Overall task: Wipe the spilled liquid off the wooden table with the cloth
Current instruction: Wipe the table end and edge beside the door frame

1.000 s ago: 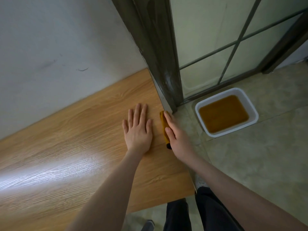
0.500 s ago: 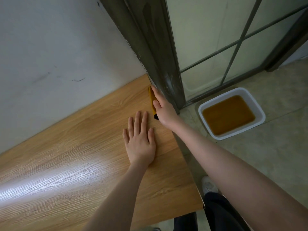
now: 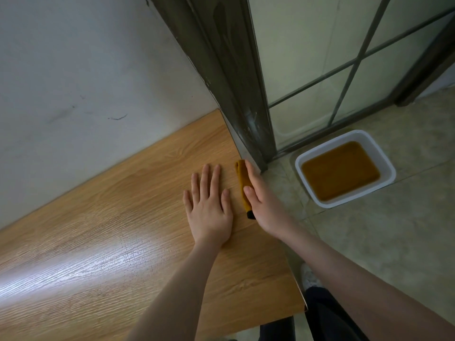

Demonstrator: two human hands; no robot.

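Observation:
A mustard-yellow cloth [image 3: 242,180] with a dark corner lies along the right edge of the wooden table [image 3: 110,230]. My right hand [image 3: 263,203] lies flat over it, fingers pointing toward the door frame, and hides most of it. My left hand [image 3: 209,205] rests flat on the wood just left of the cloth, fingers spread, holding nothing. A glossy streak of light crosses the left part of the table; I cannot make out any liquid on the wood.
A white tub [image 3: 344,168] of brown liquid stands on the tiled floor to the right of the table. A dark door frame [image 3: 221,82] meets the table's far right corner, with glass panels beyond. A pale wall runs behind the table.
My right hand pushed the cloth along the table's right edge toward the door frame, then drew it back toward me. The left hand stayed flat in place.

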